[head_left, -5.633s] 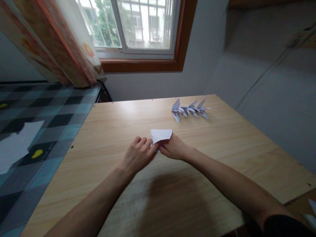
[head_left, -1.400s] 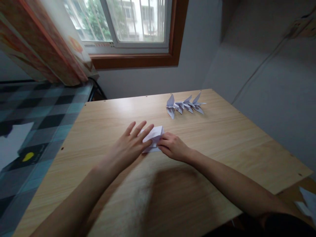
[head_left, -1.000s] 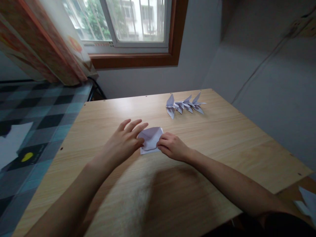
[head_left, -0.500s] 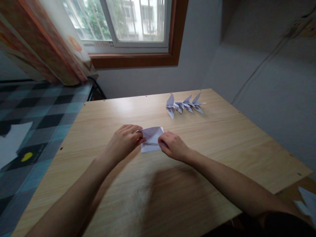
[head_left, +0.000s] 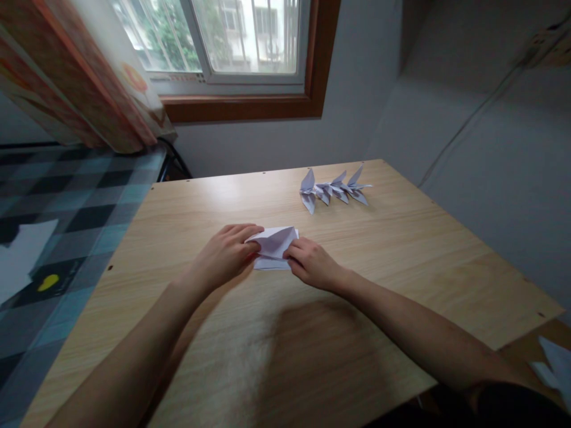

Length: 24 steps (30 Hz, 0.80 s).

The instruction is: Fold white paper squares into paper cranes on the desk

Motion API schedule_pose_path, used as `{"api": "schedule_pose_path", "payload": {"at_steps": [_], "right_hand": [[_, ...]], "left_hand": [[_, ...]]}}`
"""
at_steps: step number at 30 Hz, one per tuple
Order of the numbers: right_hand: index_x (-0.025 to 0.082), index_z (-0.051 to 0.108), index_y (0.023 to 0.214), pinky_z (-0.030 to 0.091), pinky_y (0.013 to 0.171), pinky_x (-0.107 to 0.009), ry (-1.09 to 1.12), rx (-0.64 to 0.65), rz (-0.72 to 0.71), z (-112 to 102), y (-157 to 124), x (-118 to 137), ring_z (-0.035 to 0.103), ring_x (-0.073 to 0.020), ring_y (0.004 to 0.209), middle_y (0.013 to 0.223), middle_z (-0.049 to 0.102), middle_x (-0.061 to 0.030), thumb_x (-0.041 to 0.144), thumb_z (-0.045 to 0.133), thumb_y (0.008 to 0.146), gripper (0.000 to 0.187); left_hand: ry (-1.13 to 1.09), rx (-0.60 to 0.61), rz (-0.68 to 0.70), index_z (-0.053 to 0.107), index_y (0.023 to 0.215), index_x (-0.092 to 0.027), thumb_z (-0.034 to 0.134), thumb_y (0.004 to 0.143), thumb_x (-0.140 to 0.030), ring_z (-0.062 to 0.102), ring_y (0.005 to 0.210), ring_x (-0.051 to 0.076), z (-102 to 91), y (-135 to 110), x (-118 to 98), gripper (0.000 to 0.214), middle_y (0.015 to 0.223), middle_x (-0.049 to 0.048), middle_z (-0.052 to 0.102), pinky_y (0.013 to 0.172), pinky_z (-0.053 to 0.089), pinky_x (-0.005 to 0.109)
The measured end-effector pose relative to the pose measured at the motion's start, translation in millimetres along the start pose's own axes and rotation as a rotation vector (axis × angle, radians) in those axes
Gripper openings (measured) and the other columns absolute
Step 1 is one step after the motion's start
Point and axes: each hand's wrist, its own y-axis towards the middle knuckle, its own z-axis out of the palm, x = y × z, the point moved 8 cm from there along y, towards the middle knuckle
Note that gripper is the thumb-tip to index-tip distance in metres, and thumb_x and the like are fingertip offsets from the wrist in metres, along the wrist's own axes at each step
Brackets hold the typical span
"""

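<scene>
A small piece of white folded paper (head_left: 274, 245) lies on the wooden table (head_left: 401, 255), partly lifted. My left hand (head_left: 225, 255) pinches its left side, fingers curled around the raised flap. On the right side, my right hand (head_left: 312, 266) presses the paper's edge with closed fingers. Both hands touch the paper near the table's middle.
Several finished white paper cranes (head_left: 332, 190) sit in a row at the table's far right. A bed with a checked cover (head_left: 53, 226) lies left, with a white sheet (head_left: 20, 255) on it. More white paper (head_left: 551, 362) shows at bottom right. Window and curtain behind.
My left hand went from spread flat over the paper to curled on its left flap. The flap has lifted and the paper now looks flatter and narrower. The right hand barely moved.
</scene>
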Motion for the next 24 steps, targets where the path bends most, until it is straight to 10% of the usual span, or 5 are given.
{"api": "schedule_pose_path", "payload": {"at_steps": [16, 24], "right_hand": [[0.017, 0.067, 0.096, 0.050, 0.091, -0.036, 0.126, -0.065, 0.041, -4, -1, -9, 0.062, -0.0214, 0.096, 0.099, 0.068, -0.0087, 0.008, 0.060, 0.086, 0.015], [0.017, 0.075, 0.097, 0.053, 0.094, -0.038, 0.120, -0.056, 0.000, -1, 0, -8, 0.064, -0.0207, 0.100, 0.105, 0.071, -0.0096, 0.008, 0.058, 0.089, 0.021]], "left_hand": [[0.068, 0.271, -0.148, 0.070, 0.077, -0.017, 0.056, 0.086, -0.017, 0.066, 0.068, 0.018, 17.8, 51, 8, 0.016, 0.084, 0.0078, 0.071, 0.066, 0.049, 0.029], [0.054, -0.007, -0.097, 0.035, 0.151, -0.027, 0.054, 0.085, -0.009, 0.067, 0.088, 0.019, 18.0, 46, 10, 0.071, 0.148, 0.0167, 0.047, 0.081, 0.056, 0.035]]}}
